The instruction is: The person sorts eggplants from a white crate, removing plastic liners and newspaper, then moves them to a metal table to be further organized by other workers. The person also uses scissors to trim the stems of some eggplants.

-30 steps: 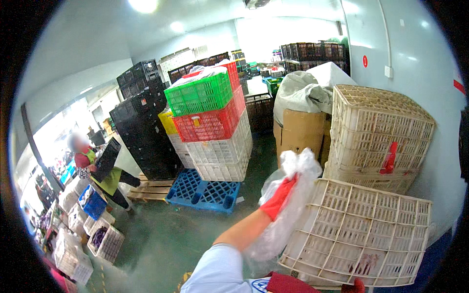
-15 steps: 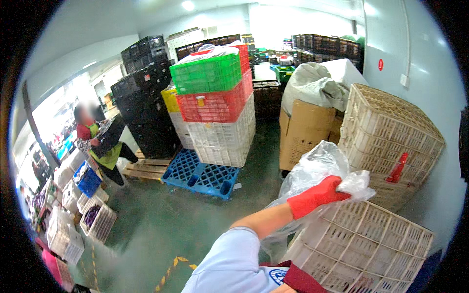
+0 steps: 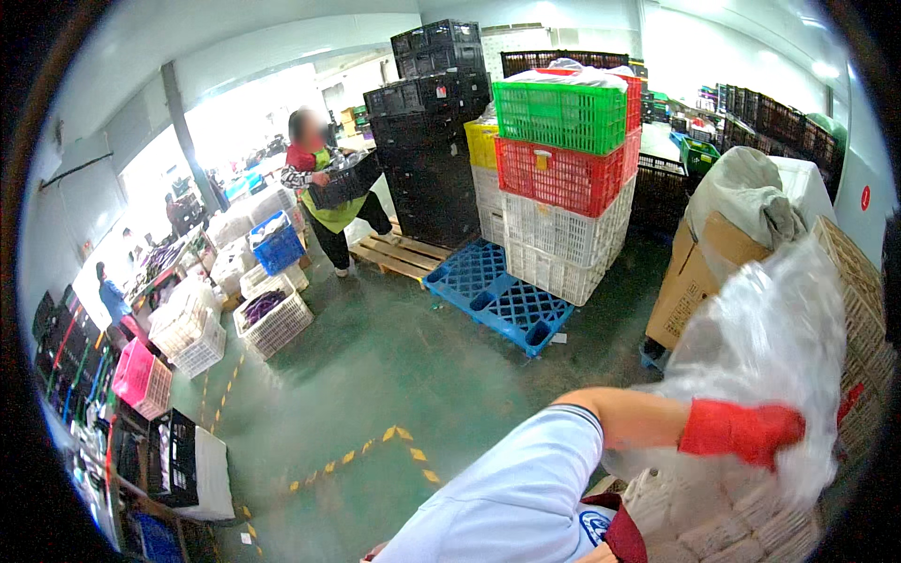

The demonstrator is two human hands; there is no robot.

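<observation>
My left hand (image 3: pixel 751 433), in a red glove, reaches out toward the right with its fingers closed on a large clear plastic bag (image 3: pixel 760 328). The bag spreads above and around the hand and is blurred by motion. Beneath it are pale slatted plastic crates (image 3: pixel 694 516), partly veiled by the film. The bag's upper part overlaps a brown cardboard box (image 3: pixel 685 281) that has a pale woven sack (image 3: pixel 746 197) on top. My right hand is out of the picture.
Green, red and white crates (image 3: pixel 563 178) are stacked by a blue pallet (image 3: pixel 497 298). Black crates (image 3: pixel 427 159) stand on a wooden pallet (image 3: pixel 399 253). A co-worker (image 3: pixel 328 188) carries a black crate beside them. Crates of purple vegetables (image 3: pixel 267 310) line the left.
My view has swung left, so the scene shifts right. The bag, still gripped, now spreads wider and higher around my left hand. The co-worker remains by the black stack with the crate.
</observation>
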